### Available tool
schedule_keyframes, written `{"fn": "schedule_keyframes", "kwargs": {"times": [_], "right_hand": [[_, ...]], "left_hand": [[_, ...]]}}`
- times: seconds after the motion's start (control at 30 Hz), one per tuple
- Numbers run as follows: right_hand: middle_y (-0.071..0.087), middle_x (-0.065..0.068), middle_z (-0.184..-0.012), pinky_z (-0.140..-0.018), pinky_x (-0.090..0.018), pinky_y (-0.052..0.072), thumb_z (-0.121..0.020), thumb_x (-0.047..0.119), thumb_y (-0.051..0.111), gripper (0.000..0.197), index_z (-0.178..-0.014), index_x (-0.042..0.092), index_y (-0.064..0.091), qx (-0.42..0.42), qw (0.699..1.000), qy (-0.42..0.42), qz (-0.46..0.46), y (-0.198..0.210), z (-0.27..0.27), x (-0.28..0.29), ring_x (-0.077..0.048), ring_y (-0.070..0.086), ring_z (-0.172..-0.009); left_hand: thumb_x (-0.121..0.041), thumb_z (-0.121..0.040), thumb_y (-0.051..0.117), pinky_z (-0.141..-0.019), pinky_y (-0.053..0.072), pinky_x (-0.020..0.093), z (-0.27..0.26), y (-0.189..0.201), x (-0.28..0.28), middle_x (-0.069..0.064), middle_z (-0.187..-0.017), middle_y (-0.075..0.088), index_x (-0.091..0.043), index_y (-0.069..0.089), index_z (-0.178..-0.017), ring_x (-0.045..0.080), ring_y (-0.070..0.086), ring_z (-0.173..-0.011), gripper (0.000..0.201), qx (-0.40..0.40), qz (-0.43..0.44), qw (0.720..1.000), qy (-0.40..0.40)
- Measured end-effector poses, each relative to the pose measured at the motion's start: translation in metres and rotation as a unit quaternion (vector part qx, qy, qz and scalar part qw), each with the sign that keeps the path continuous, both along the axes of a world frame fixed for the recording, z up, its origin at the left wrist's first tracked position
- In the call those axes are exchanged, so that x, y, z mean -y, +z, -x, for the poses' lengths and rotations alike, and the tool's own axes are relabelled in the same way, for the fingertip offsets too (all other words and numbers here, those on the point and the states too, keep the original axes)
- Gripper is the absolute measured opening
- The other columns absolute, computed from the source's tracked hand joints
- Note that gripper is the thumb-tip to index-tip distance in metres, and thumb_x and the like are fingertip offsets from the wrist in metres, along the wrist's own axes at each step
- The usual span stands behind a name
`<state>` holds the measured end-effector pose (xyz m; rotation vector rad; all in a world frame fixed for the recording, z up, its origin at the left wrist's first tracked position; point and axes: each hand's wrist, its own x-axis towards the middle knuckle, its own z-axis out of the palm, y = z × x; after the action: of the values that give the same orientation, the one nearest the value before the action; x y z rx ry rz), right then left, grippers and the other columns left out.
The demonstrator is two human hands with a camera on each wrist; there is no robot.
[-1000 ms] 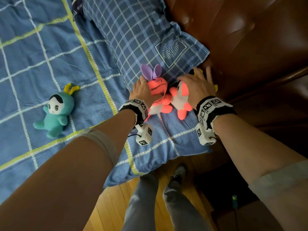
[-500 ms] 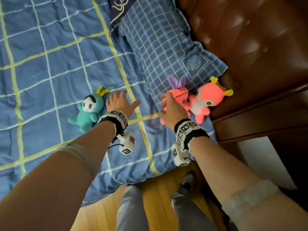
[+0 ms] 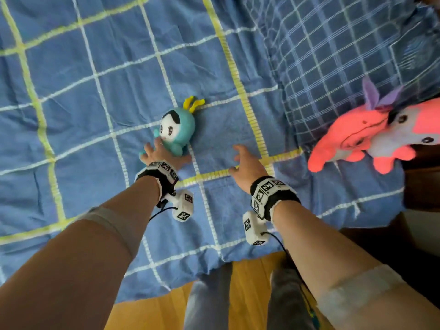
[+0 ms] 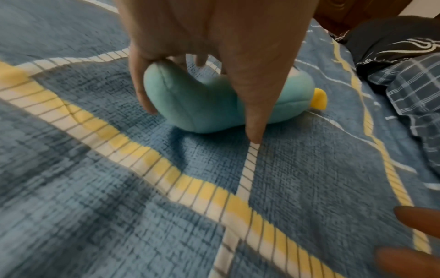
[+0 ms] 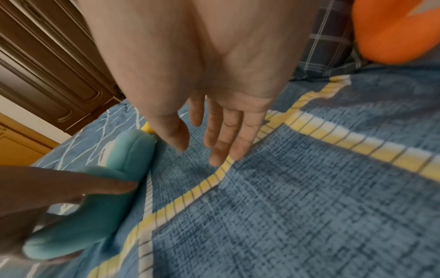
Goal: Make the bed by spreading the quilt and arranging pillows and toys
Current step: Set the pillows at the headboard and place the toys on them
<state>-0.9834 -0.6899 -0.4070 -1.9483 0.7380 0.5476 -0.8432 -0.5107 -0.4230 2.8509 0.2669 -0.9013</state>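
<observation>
A teal plush toy [image 3: 177, 129] with yellow antennae lies on the blue checked quilt [image 3: 95, 91]. My left hand [image 3: 164, 151] is spread over its lower body and touches it; in the left wrist view the fingers and thumb of that hand [image 4: 202, 124] straddle the teal toy [image 4: 214, 105]. Just right of it, my right hand [image 3: 240, 160] hovers over the quilt with straight fingers and holds nothing; the right wrist view shows it [image 5: 209, 143] above a yellow stripe. Two pink plush toys [image 3: 357, 136] lean on the plaid pillow [image 3: 345, 55].
The quilt's edge hangs over a wooden floor [image 3: 250, 294] where my legs [image 3: 209, 306] stand. Dark brown furniture [image 3: 423, 186] borders the bed on the right. A dark patterned cloth [image 4: 393, 43] lies beyond the pillow. Brown panelled doors [image 5: 47, 65] stand behind the bed.
Both hands have let go of the pink toys and moved left. My left hand has reached the teal toy and my right hand has come to the quilt beside it.
</observation>
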Motion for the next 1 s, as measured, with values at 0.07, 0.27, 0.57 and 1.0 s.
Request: {"fn": "schedule_keyframes", "kwargs": {"times": [0.07, 0.27, 0.57, 1.0], "right_hand": [[0.053, -0.01, -0.138, -0.101, -0.042, 0.047, -0.095, 0.013, 0.059, 0.057, -0.146, 0.018, 0.034, 0.009, 1.0, -0.015, -0.018, -0.005, -0.006, -0.009, -0.026, 0.057, -0.121], [0.06, -0.002, -0.129, -0.097, -0.043, 0.051, -0.091, 0.055, 0.057, 0.059, -0.138, 0.021, 0.046, 0.007, 0.985, -0.123, -0.12, -0.002, -0.015, -0.017, -0.022, 0.064, -0.109], [0.057, -0.005, -0.134, -0.101, -0.038, 0.046, -0.086, 0.042, 0.071, 0.066, -0.139, 0.016, 0.042, 0.039, 0.986, -0.118, -0.113, 0.003, 0.011, 0.01, -0.022, 0.058, -0.12], [0.068, 0.005, -0.112, -0.095, -0.042, 0.051, -0.068, 0.037, 0.084, 0.061, -0.12, 0.024, 0.055, 0.121, 0.965, -0.231, -0.007, 0.084, 0.165, 0.132, -0.02, 0.064, -0.106]], "left_hand": [[-0.06, -0.061, 0.076, -0.109, 0.034, 0.051, -0.01, -0.008, -0.005, 0.01, -0.149, 0.024, -0.026, 0.026, -0.14, 0.045, 0.033, -0.132, 0.1, -0.001, 0.002, 1.0, 0.005], [-0.038, -0.067, 0.077, -0.091, 0.05, 0.042, -0.01, -0.004, 0.006, 0.01, -0.12, 0.049, -0.015, 0.032, -0.12, 0.032, 0.057, -0.108, 0.073, -0.041, 0.077, 0.996, -0.037], [-0.034, -0.078, 0.078, -0.08, 0.052, 0.034, -0.001, 0.028, 0.014, 0.009, -0.099, 0.068, -0.017, 0.069, -0.111, 0.026, 0.066, -0.093, 0.039, -0.053, 0.146, 0.983, -0.098], [-0.045, -0.07, 0.079, -0.075, 0.054, 0.035, 0.157, 0.092, 0.167, 0.006, -0.091, 0.071, -0.011, 0.067, -0.103, 0.017, 0.066, -0.08, 0.049, -0.158, 0.299, 0.92, -0.196]]}}
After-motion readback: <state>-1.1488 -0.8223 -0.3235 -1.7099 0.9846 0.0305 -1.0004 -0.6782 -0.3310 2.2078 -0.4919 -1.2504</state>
